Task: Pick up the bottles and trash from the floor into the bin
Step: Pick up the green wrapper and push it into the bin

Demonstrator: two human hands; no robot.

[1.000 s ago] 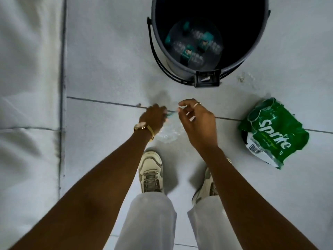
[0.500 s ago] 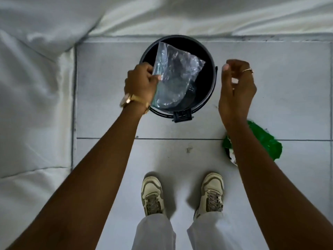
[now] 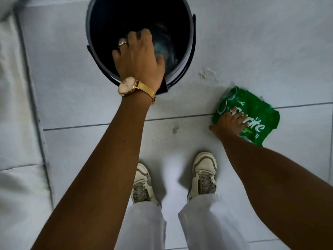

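Green crinkly plastic Sprite wrapper (image 3: 252, 114) is lying on the pale tiled floor (image 3: 270, 42) at 4 o'clock from the round black bin (image 3: 191, 33); the right hand (image 3: 229, 121) is spreading flat on it, probably gathering it. The left hand (image 3: 138, 58) is hanging loosely open, empty-looking, over the bin, clear plastic (image 3: 165, 49) sitting inside.

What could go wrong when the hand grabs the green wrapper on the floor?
1. The right hand lies flat on the green wrapper, not gripping yet, so the thin plastic might slide on the smooth tile floor.
2. The left hand is down in the bin; leaning on its rim might tip it and spill the clear plastic inside.
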